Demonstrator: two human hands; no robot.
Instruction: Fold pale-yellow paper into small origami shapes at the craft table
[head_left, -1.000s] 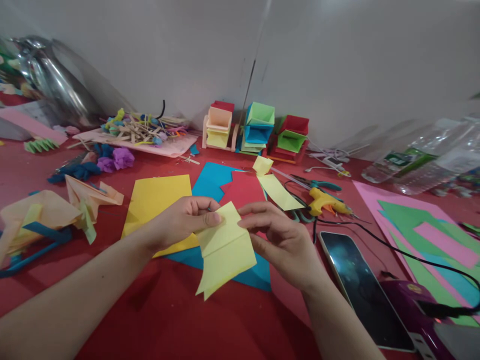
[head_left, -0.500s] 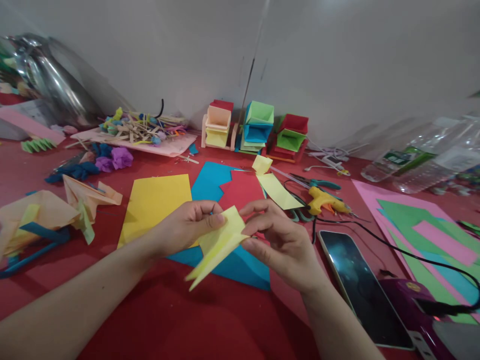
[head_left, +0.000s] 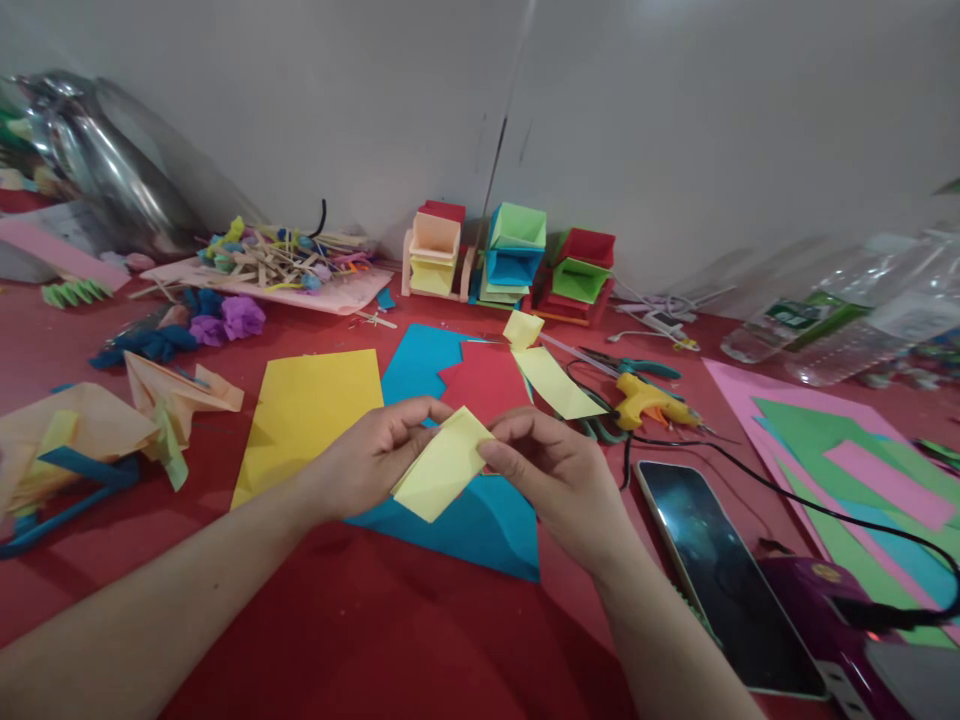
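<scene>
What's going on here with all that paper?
A person is holding a small, folded pale yellow paper with both hands: the left hand at its left edge, the right hand pinching its right end. It's held up over the table, where a blue sheet, a red sheet and a yellow sheet lie. A phone and a glue gun lie to the right.

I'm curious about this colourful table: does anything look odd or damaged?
The red paper just beyond the folded pale-yellow paper looks odd: its left edge is jagged, unlike the straight-edged yellow sheet.
</scene>
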